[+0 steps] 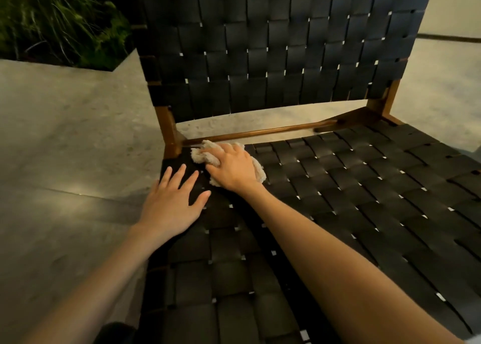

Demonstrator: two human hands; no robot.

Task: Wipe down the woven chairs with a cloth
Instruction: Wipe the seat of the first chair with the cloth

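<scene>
Both your bare forearms reach in from the near edge over the chair seat (338, 213), a weave of wide black straps with small pale gaps between them. Your left hand (173, 205) lies flat on the seat's left edge, fingers straight and spread, holding nothing. Just beyond it and to its right, your right hand (233, 169) presses down on the cloth (201, 156), a bunched beige towel, with the fingers curled over it and grasping it. The cloth sits on the seat at its back-left corner, spilling out past your fingers on the left and beside your wrist on the right. Its far edge lies close to the brown wooden rear rail (260, 132), where the rail meets the left post (169, 132). Beyond the rail rises the woven backrest (273, 44), made of the same black straps. A pale speckled floor (65, 122) lies around the chair, and green plants (59, 18) fill the far left corner.
</scene>
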